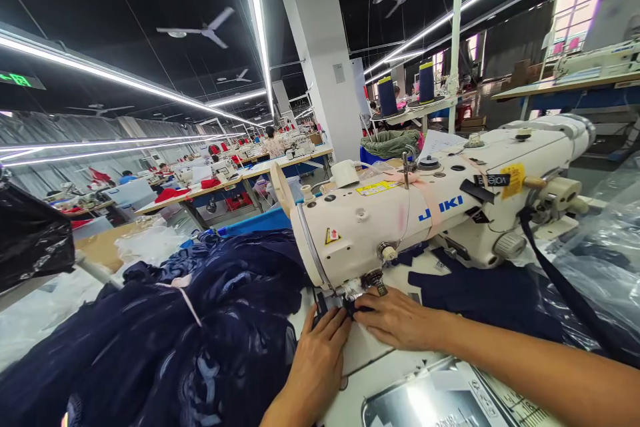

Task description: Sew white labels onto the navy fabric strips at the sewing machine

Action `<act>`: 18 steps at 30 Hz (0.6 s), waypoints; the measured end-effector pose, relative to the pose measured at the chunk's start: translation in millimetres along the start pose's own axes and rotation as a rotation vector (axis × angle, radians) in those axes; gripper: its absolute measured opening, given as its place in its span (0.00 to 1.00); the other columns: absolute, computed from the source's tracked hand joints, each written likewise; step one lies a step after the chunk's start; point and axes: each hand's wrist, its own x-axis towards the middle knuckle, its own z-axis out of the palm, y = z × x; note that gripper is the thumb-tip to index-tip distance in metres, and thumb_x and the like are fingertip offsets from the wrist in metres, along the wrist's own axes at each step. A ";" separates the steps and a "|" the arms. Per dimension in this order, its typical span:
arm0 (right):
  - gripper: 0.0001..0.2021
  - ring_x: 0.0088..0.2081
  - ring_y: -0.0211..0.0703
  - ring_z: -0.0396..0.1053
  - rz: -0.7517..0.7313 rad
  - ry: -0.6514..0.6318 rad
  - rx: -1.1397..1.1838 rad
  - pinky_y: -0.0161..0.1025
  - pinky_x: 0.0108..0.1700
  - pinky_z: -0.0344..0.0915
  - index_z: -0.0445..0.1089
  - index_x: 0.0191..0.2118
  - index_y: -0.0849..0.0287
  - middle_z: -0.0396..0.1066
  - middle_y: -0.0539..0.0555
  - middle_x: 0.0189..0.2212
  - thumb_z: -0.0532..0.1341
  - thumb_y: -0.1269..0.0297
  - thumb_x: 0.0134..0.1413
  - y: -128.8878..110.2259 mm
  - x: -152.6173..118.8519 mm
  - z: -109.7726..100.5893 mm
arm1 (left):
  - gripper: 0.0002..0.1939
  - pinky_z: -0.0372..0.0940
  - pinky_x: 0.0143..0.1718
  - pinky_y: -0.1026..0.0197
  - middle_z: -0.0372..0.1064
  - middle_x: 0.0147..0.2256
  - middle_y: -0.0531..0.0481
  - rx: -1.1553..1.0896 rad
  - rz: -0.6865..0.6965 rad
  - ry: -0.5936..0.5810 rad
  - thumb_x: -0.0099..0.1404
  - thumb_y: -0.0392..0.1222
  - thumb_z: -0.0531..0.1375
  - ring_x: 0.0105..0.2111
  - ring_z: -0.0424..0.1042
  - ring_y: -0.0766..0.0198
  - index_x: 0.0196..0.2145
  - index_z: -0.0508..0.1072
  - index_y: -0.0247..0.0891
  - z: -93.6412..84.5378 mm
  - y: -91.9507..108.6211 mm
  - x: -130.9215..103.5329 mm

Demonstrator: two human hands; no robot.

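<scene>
Your left hand (pixel 323 347) is lying palm down on the worktable (pixel 363 350), its fingers extended and pressing on a small piece of dark cloth (pixel 349 307), while your right hand (pixel 400 320) is reaching in from the other side, its fingertips touching the same piece; whether they are pinching it cannot be told. The piece is sitting beneath the front end of the white sewing machine (pixel 370 227), which, together with your fingers, is hiding most of it. To the left, a large heap of navy cloth (pixel 240 293) is crowding close to your left hand, with a pale tie (pixel 187 300) lying across it and a black plastic bag (pixel 35 233) standing beyond. To the right, more navy cloth (pixel 480 290) is lying behind your right forearm, and a dark strap (pixel 555 273) is hanging from the machine toward clear plastic (pixel 600 260). A shiny metal plate (pixel 415 403) is occupying the near edge. Behind the machine, two thread cones (pixel 387 97) are standing near a grey pillar (pixel 320 47), and green cloth (pixel 390 145) is filling a blue container.
</scene>
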 end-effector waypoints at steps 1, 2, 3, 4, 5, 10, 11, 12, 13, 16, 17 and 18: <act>0.11 0.42 0.46 0.63 0.001 -0.004 0.000 0.43 0.44 0.59 0.66 0.43 0.60 0.66 0.56 0.43 0.51 0.70 0.56 0.0 0.2 -0.4 | 0.29 0.55 0.52 0.40 0.64 0.50 0.43 0.000 0.000 -0.003 0.50 0.24 0.47 0.51 0.62 0.54 0.50 0.65 0.35 0.4 0.0 0.3; 0.11 0.42 0.46 0.63 -0.002 -0.011 0.002 0.43 0.44 0.59 0.66 0.43 0.60 0.66 0.56 0.43 0.52 0.69 0.56 -0.1 0.5 -0.9 | 0.29 0.56 0.52 0.41 0.64 0.50 0.43 -0.002 -0.006 -0.004 0.50 0.24 0.47 0.51 0.62 0.54 0.50 0.65 0.35 0.9 0.1 0.6; 0.11 0.43 0.46 0.63 -0.004 -0.018 0.000 0.43 0.44 0.59 0.66 0.43 0.60 0.67 0.56 0.43 0.52 0.69 0.56 -0.4 0.9 -1.4 | 0.29 0.56 0.52 0.41 0.64 0.51 0.43 -0.005 -0.013 -0.004 0.50 0.24 0.47 0.51 0.62 0.54 0.51 0.64 0.35 1.6 0.4 0.7; 0.11 0.43 0.46 0.63 -0.005 -0.024 -0.004 0.43 0.44 0.59 0.66 0.43 0.60 0.67 0.56 0.43 0.52 0.68 0.56 -0.9 1.3 -2.0 | 0.29 0.56 0.52 0.41 0.63 0.51 0.43 -0.010 -0.025 -0.001 0.50 0.24 0.47 0.51 0.62 0.54 0.51 0.64 0.36 2.1 0.8 0.7; 0.11 0.43 0.46 0.63 -0.003 -0.031 -0.011 0.43 0.44 0.59 0.66 0.43 0.61 0.67 0.57 0.43 0.52 0.68 0.56 -1.5 1.8 -2.5 | 0.29 0.56 0.53 0.42 0.63 0.51 0.44 -0.017 -0.040 0.001 0.50 0.24 0.47 0.51 0.62 0.55 0.51 0.64 0.36 2.6 1.3 0.7; 0.14 0.43 0.50 0.63 0.019 -0.034 -0.052 0.46 0.45 0.58 0.67 0.44 0.62 0.67 0.59 0.43 0.54 0.62 0.56 -3.4 4.8 -1.8 | 0.29 0.52 0.54 0.41 0.62 0.52 0.44 -0.045 -0.096 -0.023 0.50 0.25 0.48 0.53 0.60 0.56 0.51 0.64 0.36 2.5 3.3 1.7; 0.14 0.43 0.50 0.63 0.023 -0.030 -0.055 0.47 0.46 0.58 0.67 0.45 0.62 0.67 0.59 0.43 0.54 0.61 0.56 -3.2 5.2 -1.1 | 0.29 0.52 0.55 0.41 0.61 0.52 0.44 -0.046 -0.101 -0.021 0.51 0.25 0.48 0.53 0.59 0.56 0.51 0.64 0.36 1.9 3.4 2.2; 0.15 0.43 0.50 0.63 0.028 -0.029 -0.056 0.47 0.46 0.58 0.67 0.45 0.62 0.67 0.59 0.44 0.54 0.60 0.56 -2.8 5.6 -0.3 | 0.29 0.52 0.55 0.41 0.61 0.52 0.44 -0.044 -0.108 -0.019 0.51 0.25 0.48 0.54 0.59 0.56 0.51 0.64 0.36 1.1 3.3 2.8; 0.15 0.43 0.51 0.63 0.035 -0.030 -0.053 0.48 0.46 0.57 0.67 0.45 0.62 0.67 0.59 0.44 0.55 0.59 0.55 -2.3 5.8 0.3 | 0.29 0.52 0.55 0.41 0.61 0.52 0.44 -0.039 -0.114 -0.020 0.51 0.24 0.48 0.54 0.59 0.56 0.51 0.64 0.36 0.1 3.1 3.6; 0.18 0.44 0.51 0.64 0.069 -0.048 -0.017 0.48 0.47 0.56 0.66 0.47 0.61 0.66 0.59 0.47 0.55 0.57 0.54 0.0 5.7 1.1 | 0.29 0.52 0.54 0.41 0.62 0.52 0.44 -0.027 -0.129 -0.036 0.51 0.24 0.47 0.53 0.59 0.56 0.51 0.64 0.36 -3.3 1.1 6.3; 0.18 0.44 0.51 0.64 0.083 -0.055 0.002 0.49 0.48 0.56 0.65 0.48 0.61 0.65 0.59 0.48 0.55 0.57 0.54 0.9 5.5 1.0 | 0.29 0.52 0.54 0.41 0.62 0.52 0.44 -0.025 -0.131 -0.045 0.51 0.24 0.47 0.53 0.59 0.56 0.51 0.63 0.36 -4.2 0.1 7.3; 0.19 0.45 0.51 0.64 0.099 -0.061 0.023 0.49 0.49 0.55 0.65 0.49 0.60 0.65 0.59 0.49 0.55 0.57 0.54 1.8 5.3 0.8 | 0.29 0.52 0.54 0.41 0.62 0.52 0.44 -0.027 -0.133 -0.054 0.51 0.24 0.47 0.53 0.60 0.56 0.51 0.63 0.36 -4.9 -0.9 8.4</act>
